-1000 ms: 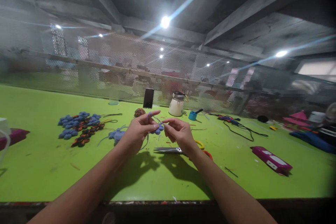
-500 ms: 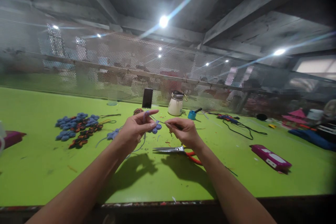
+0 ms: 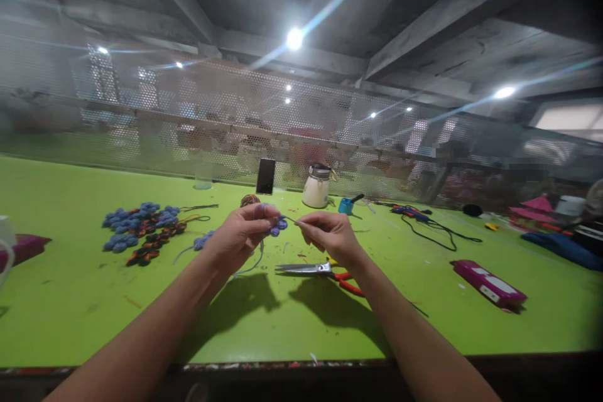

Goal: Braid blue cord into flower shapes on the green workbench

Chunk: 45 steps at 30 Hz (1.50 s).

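Head: puffy yarn flower [image 3: 277, 227] in left hand [image 3: 240, 230]

"What do we have in our left hand [image 3: 239, 231]?"

"We hold a small blue-violet crocheted flower [image 3: 278, 226] up in the air, its rounded petals showing."

"And the yarn?"

"We see blue yarn [image 3: 259, 209] looped round a finger of that hand, a strand hanging below."

"And our right hand [image 3: 330, 236]?"

"We pinch a slim tool [image 3: 291, 220] there, nearly level, pointing at the flower; whether they touch, we cannot tell."
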Motion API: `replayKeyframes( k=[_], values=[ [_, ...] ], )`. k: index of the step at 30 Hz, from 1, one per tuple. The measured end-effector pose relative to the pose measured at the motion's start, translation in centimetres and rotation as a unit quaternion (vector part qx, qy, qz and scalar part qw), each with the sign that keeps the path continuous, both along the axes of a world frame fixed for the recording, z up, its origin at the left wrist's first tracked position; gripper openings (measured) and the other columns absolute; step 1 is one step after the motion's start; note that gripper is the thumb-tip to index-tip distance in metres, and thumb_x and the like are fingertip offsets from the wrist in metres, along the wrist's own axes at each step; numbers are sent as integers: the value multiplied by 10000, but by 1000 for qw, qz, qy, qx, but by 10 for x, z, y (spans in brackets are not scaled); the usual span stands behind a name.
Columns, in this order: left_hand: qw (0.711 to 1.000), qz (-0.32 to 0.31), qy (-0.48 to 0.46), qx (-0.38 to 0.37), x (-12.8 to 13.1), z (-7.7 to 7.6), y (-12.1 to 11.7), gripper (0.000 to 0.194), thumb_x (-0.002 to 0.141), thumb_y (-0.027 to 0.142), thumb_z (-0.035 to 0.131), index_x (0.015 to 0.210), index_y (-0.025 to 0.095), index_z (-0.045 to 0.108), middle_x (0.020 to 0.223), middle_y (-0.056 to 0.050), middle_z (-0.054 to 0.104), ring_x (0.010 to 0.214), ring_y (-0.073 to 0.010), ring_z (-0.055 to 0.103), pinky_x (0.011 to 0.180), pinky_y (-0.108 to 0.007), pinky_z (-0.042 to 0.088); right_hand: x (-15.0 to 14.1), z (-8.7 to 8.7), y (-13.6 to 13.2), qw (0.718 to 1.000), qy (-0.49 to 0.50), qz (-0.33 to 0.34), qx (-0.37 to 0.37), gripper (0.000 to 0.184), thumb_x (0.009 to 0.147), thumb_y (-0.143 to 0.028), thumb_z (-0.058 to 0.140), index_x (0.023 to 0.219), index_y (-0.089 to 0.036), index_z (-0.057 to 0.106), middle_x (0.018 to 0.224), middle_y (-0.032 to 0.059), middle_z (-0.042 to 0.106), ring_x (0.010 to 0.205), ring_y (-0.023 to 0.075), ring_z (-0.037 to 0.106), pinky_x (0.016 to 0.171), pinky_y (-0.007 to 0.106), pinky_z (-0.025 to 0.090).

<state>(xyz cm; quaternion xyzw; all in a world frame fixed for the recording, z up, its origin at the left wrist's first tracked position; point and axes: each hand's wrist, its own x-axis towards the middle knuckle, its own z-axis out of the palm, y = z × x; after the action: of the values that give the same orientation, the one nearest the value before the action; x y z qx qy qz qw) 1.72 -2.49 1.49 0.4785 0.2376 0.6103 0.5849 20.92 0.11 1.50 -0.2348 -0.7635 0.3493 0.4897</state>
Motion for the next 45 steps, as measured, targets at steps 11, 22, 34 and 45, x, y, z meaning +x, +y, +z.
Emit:
replayKeyframes(
  k=[11, 22, 34, 45],
  values=[
    [990, 34, 129, 34, 7, 3, -3, 753, 608, 97, 723, 1298, 108, 423, 650, 14, 589, 611, -119, 532, 622, -270, 398, -8, -7, 4, 986, 34, 70, -147, 319, 747, -328, 649, 993, -126, 655, 492, -41, 535, 339, 26, 331, 332, 166, 233],
    [934, 139, 293, 149, 9, -6, 0, 840, 657, 101, 618, 1411, 226, 270, 609, 37, 568, 571, -130, 512, 613, -256, 390, -13, -12, 6, 982, 6, 21, -189, 394, 680, -339, 671, 997, -106, 684, 432, -54, 505, 315, 26, 318, 332, 176, 230],
    [925, 214, 279, 142, 19, -12, 1, 705, 669, 119, 639, 1333, 219, 421, 678, 8, 577, 627, -147, 513, 652, -268, 382, -37, -30, 0, 930, 220, -17, -293, 422, 609, -320, 730, 966, -115, 634, 488, -44, 526, 345, 25, 345, 340, 154, 190],
    [990, 78, 84, -84, 2, -5, 8, 632, 538, 76, 727, 1149, 91, 563, 628, -24, 620, 581, -112, 548, 513, -220, 330, -23, -22, 6, 982, 84, -1, -169, 426, 708, -329, 647, 1077, -117, 655, 473, -58, 457, 362, 26, 257, 359, 182, 167]
  ],
)
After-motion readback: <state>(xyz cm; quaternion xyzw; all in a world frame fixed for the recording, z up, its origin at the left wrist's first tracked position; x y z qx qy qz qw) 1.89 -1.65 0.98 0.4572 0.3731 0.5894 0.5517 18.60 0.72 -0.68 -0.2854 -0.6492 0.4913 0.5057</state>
